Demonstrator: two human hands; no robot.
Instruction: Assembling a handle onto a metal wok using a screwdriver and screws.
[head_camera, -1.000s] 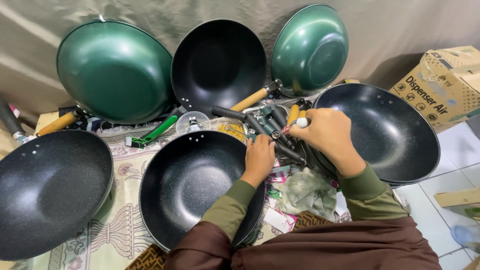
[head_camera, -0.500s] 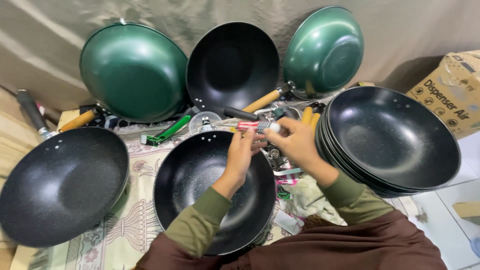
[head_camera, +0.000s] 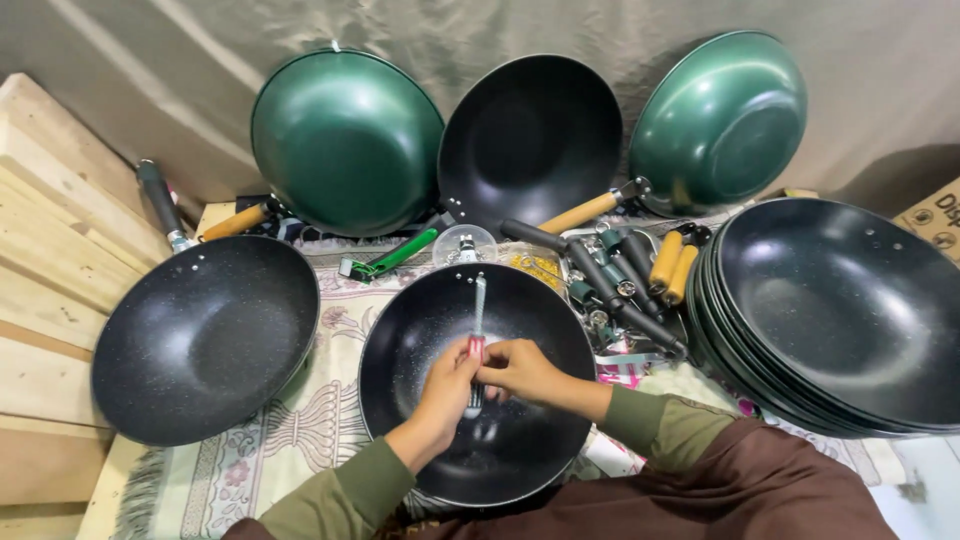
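Over the black wok (head_camera: 420, 330) on the mat (head_camera: 300, 440), left hand (head_camera: 450, 385) and right hand (head_camera: 520, 368) both grip 1 screwdriver (head_camera: 478, 335), tip at the wok's far rim, loose handles (head_camera: 630, 285) right of it.

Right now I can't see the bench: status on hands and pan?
Both hands, left and right, grip screwdriver. Tip at far rim of middle pan. Loose handles lie right.

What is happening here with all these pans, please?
A person holds a red-handled screwdriver with both hands, left hand and right hand, its tip pointing at the far rim of a black speckled wok without a handle. A stack of similar black woks sits right; loose handles lie between.
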